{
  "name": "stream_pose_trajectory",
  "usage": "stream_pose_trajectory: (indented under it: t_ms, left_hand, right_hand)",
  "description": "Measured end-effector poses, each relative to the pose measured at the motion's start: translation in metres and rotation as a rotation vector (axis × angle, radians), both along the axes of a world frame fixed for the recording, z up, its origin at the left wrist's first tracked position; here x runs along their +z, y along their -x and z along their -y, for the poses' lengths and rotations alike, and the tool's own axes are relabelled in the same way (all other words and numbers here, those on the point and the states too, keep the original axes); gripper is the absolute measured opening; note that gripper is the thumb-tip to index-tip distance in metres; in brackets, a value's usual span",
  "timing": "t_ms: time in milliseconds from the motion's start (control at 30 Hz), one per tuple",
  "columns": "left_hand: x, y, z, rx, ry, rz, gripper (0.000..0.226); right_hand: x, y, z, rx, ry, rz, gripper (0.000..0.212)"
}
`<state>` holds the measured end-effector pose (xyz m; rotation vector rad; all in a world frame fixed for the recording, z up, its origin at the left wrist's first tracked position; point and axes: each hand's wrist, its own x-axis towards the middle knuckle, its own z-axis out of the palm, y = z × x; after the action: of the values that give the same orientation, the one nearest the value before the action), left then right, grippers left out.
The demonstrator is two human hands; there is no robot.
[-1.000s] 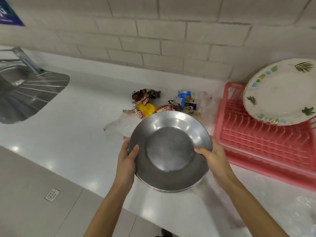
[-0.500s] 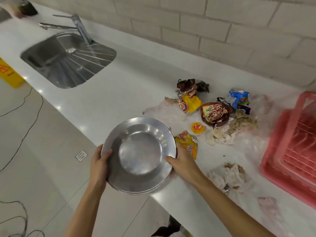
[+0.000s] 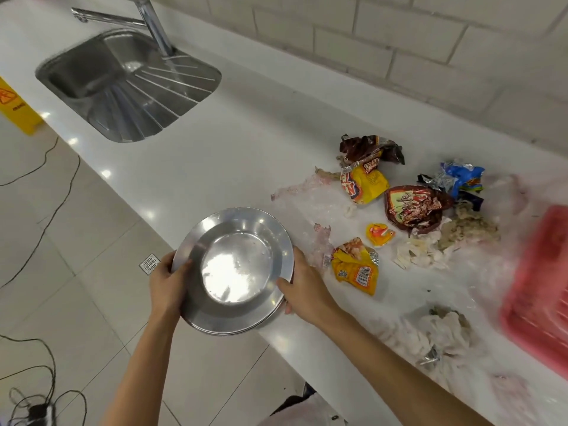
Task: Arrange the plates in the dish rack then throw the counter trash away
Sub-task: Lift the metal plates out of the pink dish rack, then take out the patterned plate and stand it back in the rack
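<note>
Steel plates [image 3: 236, 265] sit clamped between left hand [image 3: 167, 282] and right hand [image 3: 302, 292]; wrapper [image 3: 356, 269] lettering illegible.

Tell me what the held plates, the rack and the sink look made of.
Plates: polished metal, probably steel or aluminium, bright glare in the bowl. Rack: seemingly pink-red plastic, blurred here. Sink: brushed stainless steel, grey sheen, pressed drain ribs.

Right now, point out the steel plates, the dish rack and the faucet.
steel plates [image 3: 236, 269]: head view, top plate's bowl.
dish rack [image 3: 541, 287]: head view, blurred pink wall.
faucet [image 3: 153, 26]: head view, upright neck.
</note>
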<state>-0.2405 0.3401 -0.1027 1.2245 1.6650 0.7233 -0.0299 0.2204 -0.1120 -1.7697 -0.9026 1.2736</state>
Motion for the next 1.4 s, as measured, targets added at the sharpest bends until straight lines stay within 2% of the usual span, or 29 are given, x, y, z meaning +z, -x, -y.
stream_pose_trajectory:
  t_ms: [200, 400, 733, 833, 900, 1033, 1100, 1200, 1300, 1400]
  left_hand:
    - [-0.011, 0.012, -0.023, 0.037, -0.027, -0.032, 0.03]
    - [-0.019, -0.009, -0.036, 0.036, -0.077, -0.013, 0.029]
    - [-0.027, -0.014, -0.044, -0.024, -0.134, -0.129, 0.029]
    - [-0.027, -0.013, -0.044, -0.085, -0.249, -0.223, 0.044]
    - [-0.019, -0.021, -0.037, -0.13, -0.369, -0.264, 0.048]
    - [0.006, -0.053, -0.011, -0.24, -0.458, -0.124, 0.032]
    - [0.017, -0.073, 0.001, -0.33, -0.36, -0.008, 0.027]
    - [0.026, -0.106, 0.02, -0.503, -0.275, 0.084, 0.031]
    - [0.033, -0.139, 0.036, -0.654, -0.26, 0.124, 0.032]
    - [0.038, -0.17, 0.046, -0.796, -0.284, 0.16, 0.028]
  right_hand:
    - [-0.002, 0.006, -0.026, 0.023, 0.043, 0.037, 0.075]
    - [-0.005, -0.011, -0.043, -0.038, 0.015, 0.071, 0.068]
    - [-0.011, -0.014, -0.045, -0.013, 0.003, 0.105, 0.078]
    - [-0.002, -0.02, -0.037, 0.017, -0.011, 0.099, 0.074]
    - [0.012, -0.026, -0.028, 0.062, -0.005, 0.172, 0.07]
    - [0.028, -0.037, -0.01, 0.04, 0.0, 0.265, 0.06]
    - [0.034, -0.043, -0.002, 0.018, -0.03, 0.305, 0.043]
    - [0.044, -0.052, 0.011, -0.057, -0.134, 0.297, 0.01]
    - [0.052, -0.065, 0.027, -0.136, -0.209, 0.341, 0.021]
    - [0.061, -0.083, 0.048, -0.226, -0.249, 0.386, 0.022]
